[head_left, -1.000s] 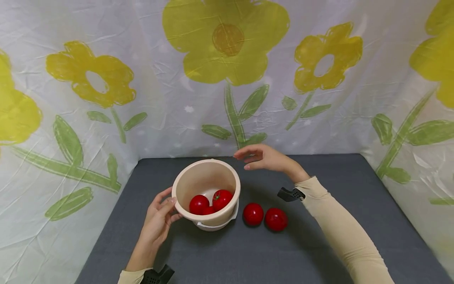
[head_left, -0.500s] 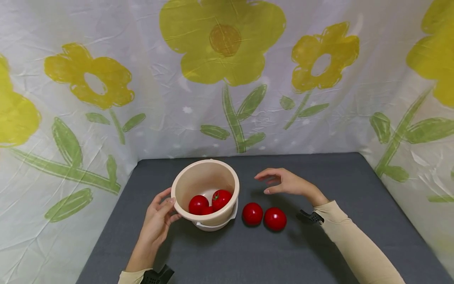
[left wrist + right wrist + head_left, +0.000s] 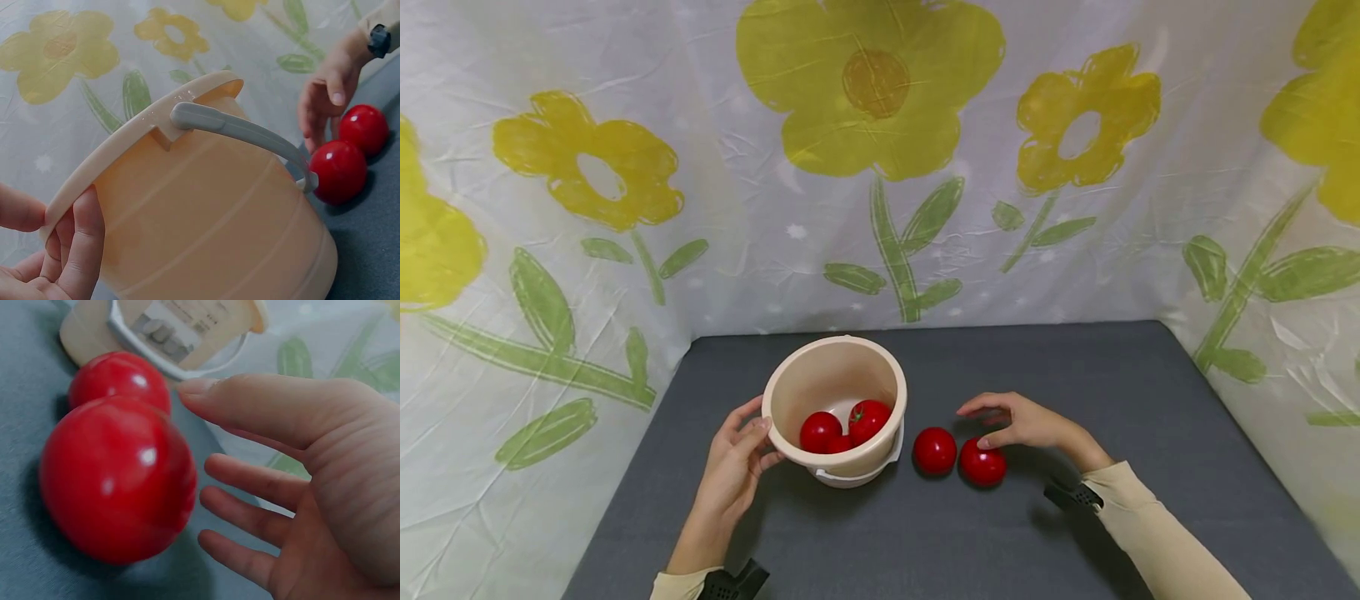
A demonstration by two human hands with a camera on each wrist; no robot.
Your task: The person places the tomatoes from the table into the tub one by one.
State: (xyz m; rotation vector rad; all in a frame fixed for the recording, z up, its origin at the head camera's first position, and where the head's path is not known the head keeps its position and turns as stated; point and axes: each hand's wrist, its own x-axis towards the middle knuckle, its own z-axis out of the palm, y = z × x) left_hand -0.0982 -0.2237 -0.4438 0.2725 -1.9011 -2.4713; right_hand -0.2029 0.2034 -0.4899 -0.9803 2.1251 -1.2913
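Observation:
A cream bucket (image 3: 842,375) stands tilted on the table, its mouth toward the head camera. My left hand (image 3: 733,467) pinches its left rim between thumb and fingers, as the left wrist view shows closely. Three red tomatoes (image 3: 820,432) lie inside, one with a green stem and one partly hidden. Two more red tomatoes, a left one (image 3: 935,452) and a right one (image 3: 982,462), sit side by side to the right of the bucket. Right behind the right one, my right hand (image 3: 1030,423) hovers with fingers spread and slightly bent; in the right wrist view a gap shows between fingers and tomato.
The bucket's grey handle (image 3: 250,134) hangs down on the side facing the tomatoes. A dark grey cloth (image 3: 865,550) covers the table. Behind it hangs a white curtain (image 3: 737,275) printed with yellow flowers.
My right hand has come away from above the bucket's right rim, moving right and down to the right tomato. The left hand and bucket have stayed in place.

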